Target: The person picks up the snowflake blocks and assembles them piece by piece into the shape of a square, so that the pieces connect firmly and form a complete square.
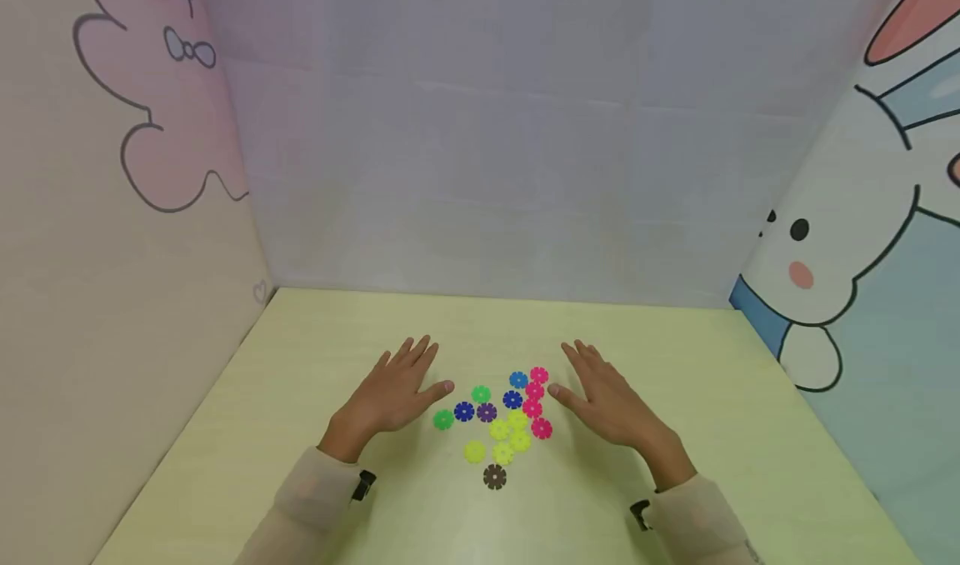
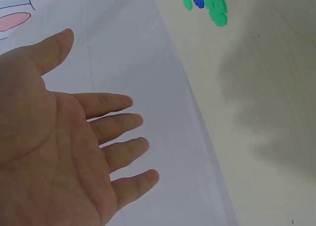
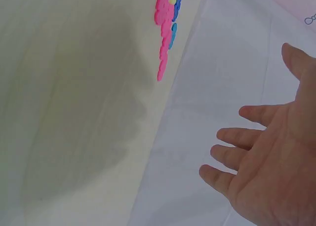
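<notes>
Several flat, notched plastic discs lie in a loose cluster on the table. Pink discs [image 1: 532,408] form a column at the right, beside a light blue disc [image 1: 518,380] and a dark blue disc [image 1: 512,399]. Yellow discs [image 1: 519,440] fill the middle; a brown disc [image 1: 495,477] lies nearest me. At the left are a purple disc [image 1: 487,412] and a green disc [image 1: 443,419]. My left hand [image 1: 393,390] hovers left of the cluster, fingers straight and holding nothing. To the right, my right hand [image 1: 603,394] is also raised with fingers extended and an empty palm.
The pale wooden table [image 1: 225,465] meets a whitish cloth wall [image 1: 487,173] at the back. A side panel with a pink cartoon figure [image 1: 172,132] stands at the left, and one with a white rabbit [image 1: 832,248] at the right.
</notes>
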Demonstrator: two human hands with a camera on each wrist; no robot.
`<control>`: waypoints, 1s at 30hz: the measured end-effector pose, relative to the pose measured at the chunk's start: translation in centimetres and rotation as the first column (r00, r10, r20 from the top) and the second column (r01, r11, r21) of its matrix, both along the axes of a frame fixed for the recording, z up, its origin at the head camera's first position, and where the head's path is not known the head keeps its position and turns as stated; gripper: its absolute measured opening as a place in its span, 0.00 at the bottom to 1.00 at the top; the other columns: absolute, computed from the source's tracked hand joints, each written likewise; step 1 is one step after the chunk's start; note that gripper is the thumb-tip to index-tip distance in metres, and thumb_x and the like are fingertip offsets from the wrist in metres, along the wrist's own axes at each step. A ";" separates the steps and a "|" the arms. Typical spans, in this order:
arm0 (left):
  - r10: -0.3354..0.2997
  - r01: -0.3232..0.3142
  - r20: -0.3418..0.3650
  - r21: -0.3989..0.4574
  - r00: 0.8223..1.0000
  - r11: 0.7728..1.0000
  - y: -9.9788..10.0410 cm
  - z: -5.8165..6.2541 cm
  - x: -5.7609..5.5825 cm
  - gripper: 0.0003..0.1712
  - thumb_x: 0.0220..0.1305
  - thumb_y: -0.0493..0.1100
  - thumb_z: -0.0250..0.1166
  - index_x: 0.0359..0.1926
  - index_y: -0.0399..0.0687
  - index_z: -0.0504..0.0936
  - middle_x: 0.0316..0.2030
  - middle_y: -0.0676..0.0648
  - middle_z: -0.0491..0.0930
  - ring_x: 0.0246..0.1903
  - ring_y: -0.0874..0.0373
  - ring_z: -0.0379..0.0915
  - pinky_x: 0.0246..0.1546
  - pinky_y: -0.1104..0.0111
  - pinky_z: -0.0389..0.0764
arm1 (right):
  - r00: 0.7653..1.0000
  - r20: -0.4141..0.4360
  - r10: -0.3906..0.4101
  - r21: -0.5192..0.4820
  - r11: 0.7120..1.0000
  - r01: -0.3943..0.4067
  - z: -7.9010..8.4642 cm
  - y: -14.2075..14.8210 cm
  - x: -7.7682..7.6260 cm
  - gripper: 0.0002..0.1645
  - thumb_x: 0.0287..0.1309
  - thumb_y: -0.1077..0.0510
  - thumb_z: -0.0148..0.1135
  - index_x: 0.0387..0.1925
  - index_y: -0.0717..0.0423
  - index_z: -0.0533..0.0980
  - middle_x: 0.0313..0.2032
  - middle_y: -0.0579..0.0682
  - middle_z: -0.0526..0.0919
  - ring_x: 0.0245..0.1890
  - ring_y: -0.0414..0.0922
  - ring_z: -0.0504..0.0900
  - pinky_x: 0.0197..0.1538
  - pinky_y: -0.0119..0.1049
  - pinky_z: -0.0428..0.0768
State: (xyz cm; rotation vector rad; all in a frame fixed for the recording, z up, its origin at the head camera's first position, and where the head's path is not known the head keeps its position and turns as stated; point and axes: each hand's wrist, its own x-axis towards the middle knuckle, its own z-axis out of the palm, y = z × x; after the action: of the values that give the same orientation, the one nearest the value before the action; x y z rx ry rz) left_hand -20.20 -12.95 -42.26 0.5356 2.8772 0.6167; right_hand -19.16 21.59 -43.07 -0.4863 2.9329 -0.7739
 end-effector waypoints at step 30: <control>0.137 -0.134 0.041 -0.078 0.990 0.988 2.5 -2.8 0.7 0.19 0.55 0.50 0.79 0.44 0.44 0.90 0.45 0.48 0.87 0.44 0.51 0.82 0.41 0.54 0.84 | 0.988 0.109 -0.111 -0.024 0.993 0.114 -3.5 -3.4 1.1 0.13 0.51 0.58 0.80 0.34 0.59 0.84 0.30 0.48 0.82 0.32 0.43 0.74 0.39 0.38 0.79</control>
State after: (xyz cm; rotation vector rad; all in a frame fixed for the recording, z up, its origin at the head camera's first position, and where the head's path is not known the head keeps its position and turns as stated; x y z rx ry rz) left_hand -19.51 -10.45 -45.01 0.3125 2.8970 0.5295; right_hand -18.07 18.16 -46.60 -0.2737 2.8720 -0.8301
